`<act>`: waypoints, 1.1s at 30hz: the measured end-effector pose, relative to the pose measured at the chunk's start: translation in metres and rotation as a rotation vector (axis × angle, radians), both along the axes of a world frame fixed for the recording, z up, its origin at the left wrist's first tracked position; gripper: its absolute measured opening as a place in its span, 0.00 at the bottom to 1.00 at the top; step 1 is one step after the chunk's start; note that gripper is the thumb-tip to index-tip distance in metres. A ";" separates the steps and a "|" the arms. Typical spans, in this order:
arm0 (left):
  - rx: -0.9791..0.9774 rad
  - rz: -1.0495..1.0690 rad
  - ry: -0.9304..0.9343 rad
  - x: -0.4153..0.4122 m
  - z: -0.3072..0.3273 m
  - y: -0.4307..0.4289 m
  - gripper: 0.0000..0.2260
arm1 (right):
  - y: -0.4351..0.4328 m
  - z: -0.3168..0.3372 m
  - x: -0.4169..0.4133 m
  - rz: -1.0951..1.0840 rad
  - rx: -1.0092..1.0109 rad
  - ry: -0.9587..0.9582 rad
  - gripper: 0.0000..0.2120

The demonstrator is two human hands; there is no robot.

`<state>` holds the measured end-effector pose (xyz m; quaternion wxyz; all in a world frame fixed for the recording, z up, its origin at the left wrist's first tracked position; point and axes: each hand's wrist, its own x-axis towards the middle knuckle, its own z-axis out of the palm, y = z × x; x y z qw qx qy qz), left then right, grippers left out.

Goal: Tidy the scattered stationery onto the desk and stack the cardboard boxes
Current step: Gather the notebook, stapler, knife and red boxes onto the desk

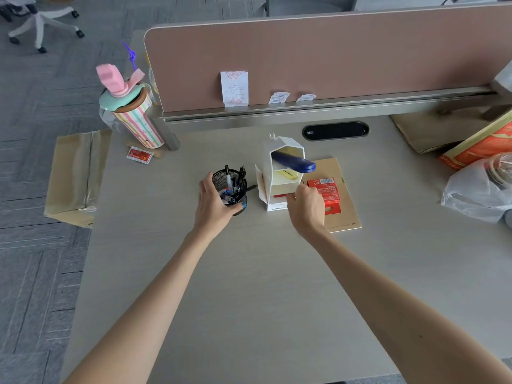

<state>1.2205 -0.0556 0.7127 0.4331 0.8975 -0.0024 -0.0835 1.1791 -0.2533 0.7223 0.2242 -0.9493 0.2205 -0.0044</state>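
A: Which step is in hand?
B: Stationery is being gathered mid-bench: the black mesh pen cup [231,189] is gripped by the left hand [214,200], the white house-shaped organiser [279,173] touched by the right hand [306,206], its grip untellable.
A: Next?
B: Both probably set together neatly

One head-worn wide-angle view looks forward and steeply down from close above the tabletop [249,273], facing the pink partition [318,59] at its far edge.

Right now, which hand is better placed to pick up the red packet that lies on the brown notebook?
The right hand, probably. It rests at the white organizer, with the red packet directly beside it. The left hand is wrapped around the mesh pen holder, on the far side of the organizer.
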 end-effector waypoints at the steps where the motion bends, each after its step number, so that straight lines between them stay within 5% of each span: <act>1: -0.005 -0.008 -0.001 0.000 0.000 -0.003 0.41 | -0.003 0.001 -0.005 -0.013 -0.012 0.010 0.07; 24: 0.220 -0.137 0.031 -0.009 0.016 -0.024 0.49 | -0.013 0.009 -0.025 0.019 0.007 -0.002 0.06; 33: 0.483 -0.210 0.117 -0.064 0.053 -0.019 0.36 | -0.014 0.045 -0.078 0.168 -0.147 0.066 0.05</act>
